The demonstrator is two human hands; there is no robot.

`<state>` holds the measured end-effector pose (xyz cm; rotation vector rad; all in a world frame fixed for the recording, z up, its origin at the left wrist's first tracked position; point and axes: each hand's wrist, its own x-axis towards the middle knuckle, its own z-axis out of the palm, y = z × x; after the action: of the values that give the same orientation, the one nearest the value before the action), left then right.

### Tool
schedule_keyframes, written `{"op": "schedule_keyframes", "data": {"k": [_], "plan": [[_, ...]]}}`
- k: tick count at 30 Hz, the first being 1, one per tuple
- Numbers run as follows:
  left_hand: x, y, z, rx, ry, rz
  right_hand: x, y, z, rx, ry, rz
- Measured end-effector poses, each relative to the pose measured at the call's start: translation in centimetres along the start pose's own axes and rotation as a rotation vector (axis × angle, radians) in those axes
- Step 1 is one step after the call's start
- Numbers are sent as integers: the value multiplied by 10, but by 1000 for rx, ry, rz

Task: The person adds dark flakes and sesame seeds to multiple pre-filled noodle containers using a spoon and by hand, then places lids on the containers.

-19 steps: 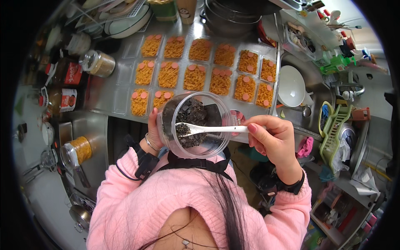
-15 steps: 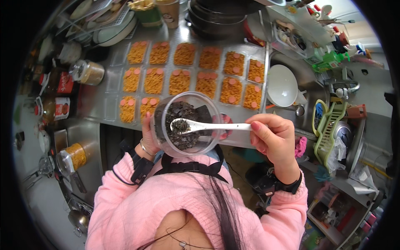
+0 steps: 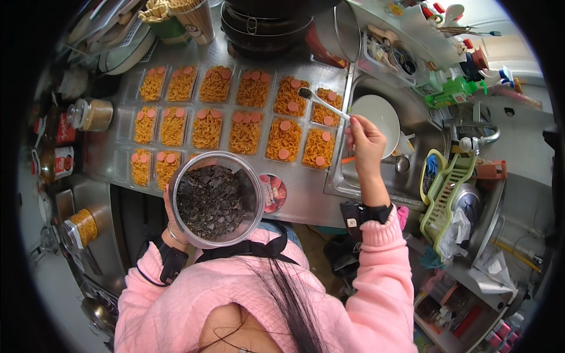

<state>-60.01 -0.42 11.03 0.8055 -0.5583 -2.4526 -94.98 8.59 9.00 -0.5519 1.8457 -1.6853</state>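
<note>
Now the left hand (image 3: 170, 220) grips a clear tub (image 3: 255, 191) of dark flakes (image 3: 212, 203) at its side; the right hand (image 3: 367, 144) pinches a white spoon (image 3: 331, 106). Well left of both, a bottle (image 3: 47, 165) bears a red-and-white label (image 3: 64, 162). Since earlier, the spoon has left the tub; its loaded tip hovers over noodles (image 3: 287, 101), beyond the right hand's left.

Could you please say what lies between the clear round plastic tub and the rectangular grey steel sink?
In the head view, a round red disc on the steel counter.
</note>
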Motion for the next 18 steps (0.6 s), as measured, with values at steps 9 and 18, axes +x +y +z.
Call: {"op": "schedule_keyframes", "data": {"k": [9, 18], "plan": [[1, -5, 4, -165, 141, -62, 17, 25, 12, -538, -91, -486], [16, -9, -2, -61, 34, -46, -2, -15, 14, -505, -84, -558]]}}
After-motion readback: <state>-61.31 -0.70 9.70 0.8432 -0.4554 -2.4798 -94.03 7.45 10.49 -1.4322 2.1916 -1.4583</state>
